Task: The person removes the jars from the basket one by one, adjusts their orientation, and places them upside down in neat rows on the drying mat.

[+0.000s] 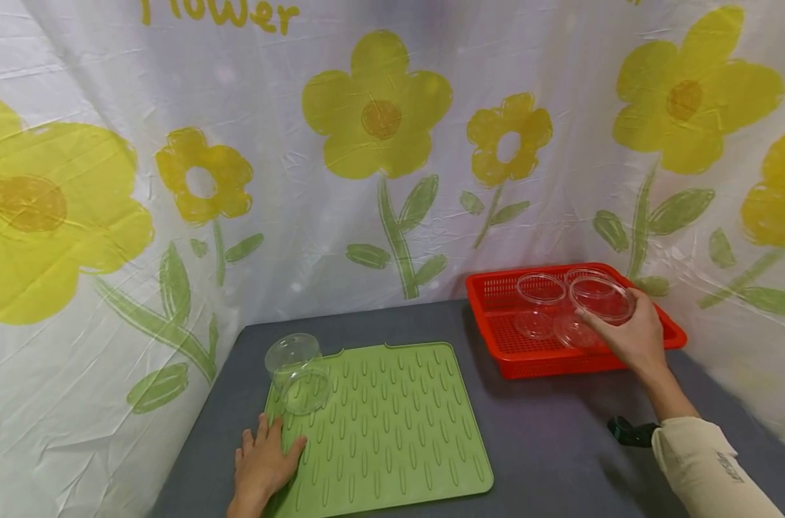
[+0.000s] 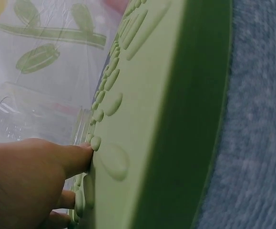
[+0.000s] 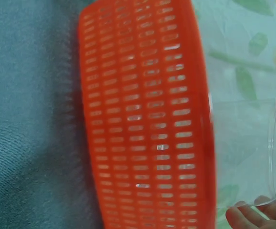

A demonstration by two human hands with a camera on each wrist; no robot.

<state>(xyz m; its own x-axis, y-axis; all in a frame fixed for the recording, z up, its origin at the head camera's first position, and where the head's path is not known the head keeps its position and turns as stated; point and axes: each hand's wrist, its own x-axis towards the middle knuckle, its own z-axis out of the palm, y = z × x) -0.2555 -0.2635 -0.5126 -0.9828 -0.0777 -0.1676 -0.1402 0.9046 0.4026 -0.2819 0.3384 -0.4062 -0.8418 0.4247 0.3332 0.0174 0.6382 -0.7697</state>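
My left hand (image 1: 265, 464) rests with spread fingers on the left edge of a green ridged drying mat (image 1: 392, 432). Just beyond its fingertips, a clear round plastic container (image 1: 293, 367) stands at the mat's far left corner. In the left wrist view, the container's ringed rim (image 2: 80, 125) is against the mat. On the right, my right hand (image 1: 634, 334) grips another clear plastic container (image 1: 602, 302) by its rim, thumb and fingers on opposite sides. This container is inside the red basket (image 1: 528, 367), its lower part partly hidden by the basket wall in the right wrist view.
Beside the held container, a clear container (image 1: 540, 289) and another clear container (image 1: 586, 275) stand in the basket. A grey cloth-covered table (image 1: 534, 446) carries mat and basket. A flower-printed curtain (image 1: 269, 237) hangs close behind and along both sides.
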